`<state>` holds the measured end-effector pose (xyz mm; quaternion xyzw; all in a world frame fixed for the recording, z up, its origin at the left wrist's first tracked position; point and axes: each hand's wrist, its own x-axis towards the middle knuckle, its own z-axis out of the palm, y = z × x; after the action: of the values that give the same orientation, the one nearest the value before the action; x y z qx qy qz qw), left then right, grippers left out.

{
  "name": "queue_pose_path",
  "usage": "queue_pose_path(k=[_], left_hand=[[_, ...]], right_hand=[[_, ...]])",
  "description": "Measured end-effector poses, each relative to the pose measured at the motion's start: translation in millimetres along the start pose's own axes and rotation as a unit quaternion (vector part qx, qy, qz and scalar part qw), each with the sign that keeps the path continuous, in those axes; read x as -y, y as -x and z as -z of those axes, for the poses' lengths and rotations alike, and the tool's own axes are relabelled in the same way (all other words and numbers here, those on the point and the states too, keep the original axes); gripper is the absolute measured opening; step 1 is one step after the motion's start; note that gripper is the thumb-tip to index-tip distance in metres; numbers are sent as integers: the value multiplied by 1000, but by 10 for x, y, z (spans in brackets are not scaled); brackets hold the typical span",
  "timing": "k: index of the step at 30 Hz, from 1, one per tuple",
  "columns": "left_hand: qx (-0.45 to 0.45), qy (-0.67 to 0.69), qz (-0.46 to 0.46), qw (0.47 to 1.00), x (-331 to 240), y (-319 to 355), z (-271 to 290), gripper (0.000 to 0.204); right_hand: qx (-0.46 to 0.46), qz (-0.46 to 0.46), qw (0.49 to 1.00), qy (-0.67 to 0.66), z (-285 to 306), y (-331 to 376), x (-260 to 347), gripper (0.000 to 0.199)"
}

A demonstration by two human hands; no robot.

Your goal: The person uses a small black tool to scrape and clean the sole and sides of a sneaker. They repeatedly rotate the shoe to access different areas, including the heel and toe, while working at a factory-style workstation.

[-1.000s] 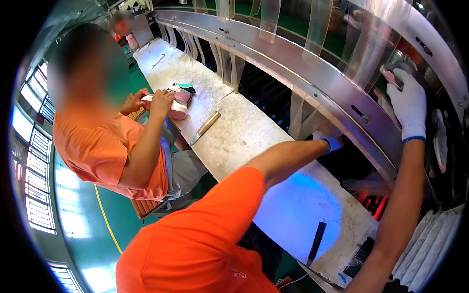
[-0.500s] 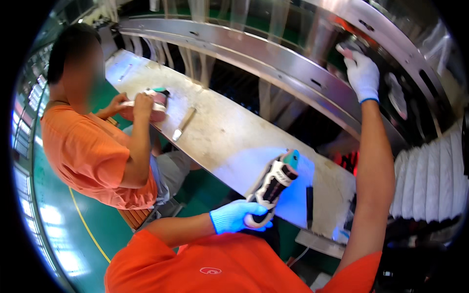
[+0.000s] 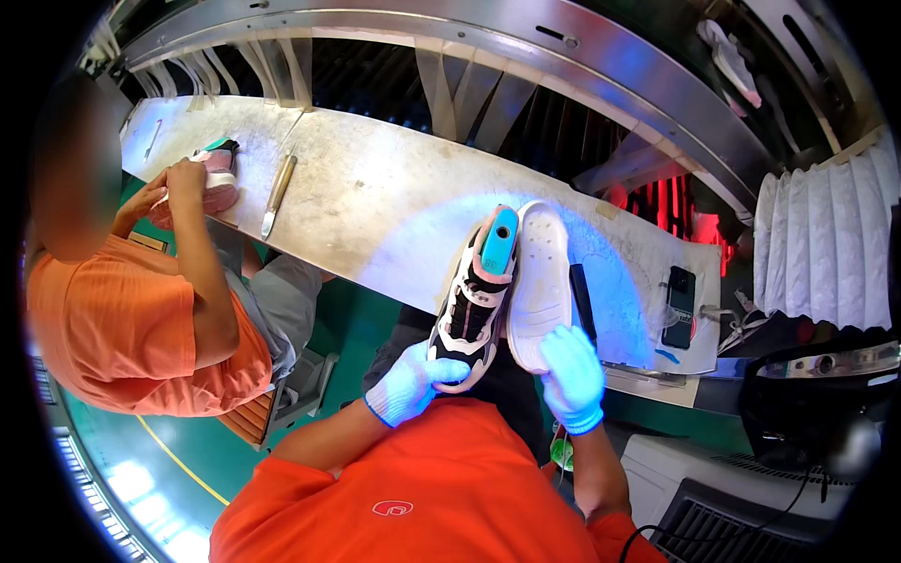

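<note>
My left hand (image 3: pixel 408 380), in a white knit glove, is closed round the toe end of a black, white and pink shoe upper (image 3: pixel 466 310). A teal shoe last (image 3: pixel 499 242) fills the upper and shows at its opening. My right hand (image 3: pixel 572 377), also gloved, grips one end of a white shoe sole (image 3: pixel 542 281), with its tread-free inner face turned up. Upper and sole lie side by side, close together, over the near edge of the workbench. Bluish light falls on both gloves and on the bench around them.
Along the pale workbench (image 3: pixel 366 188) lies a wooden-handled blade tool (image 3: pixel 279 195). A co-worker (image 3: pixel 141 319) sits at left, holding a pink shoe (image 3: pixel 218 188). A metal rail (image 3: pixel 375 23) with plastic strips runs behind. At right are a phone (image 3: pixel 678 305) and a white ribbed duct (image 3: pixel 821 244).
My right hand has come down from the rack at the upper right and now holds the white sole beside the upper. My left hand keeps the upper, turned more upright. The view has shifted.
</note>
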<state>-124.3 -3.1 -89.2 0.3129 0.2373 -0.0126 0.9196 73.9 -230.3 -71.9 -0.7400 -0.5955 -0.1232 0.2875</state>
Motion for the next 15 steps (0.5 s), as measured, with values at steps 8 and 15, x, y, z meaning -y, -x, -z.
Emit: queue_pose_path(k=[8, 15], left_hand=[[-7, 38, 19, 999, -213, 48, -183, 69], [3, -52, -4, 999, -132, -103, -44, 72]], right_hand=[[-18, -106, 991, 81, -42, 273, -170, 49], [4, -112, 992, 59, 223, 389, -170, 55]])
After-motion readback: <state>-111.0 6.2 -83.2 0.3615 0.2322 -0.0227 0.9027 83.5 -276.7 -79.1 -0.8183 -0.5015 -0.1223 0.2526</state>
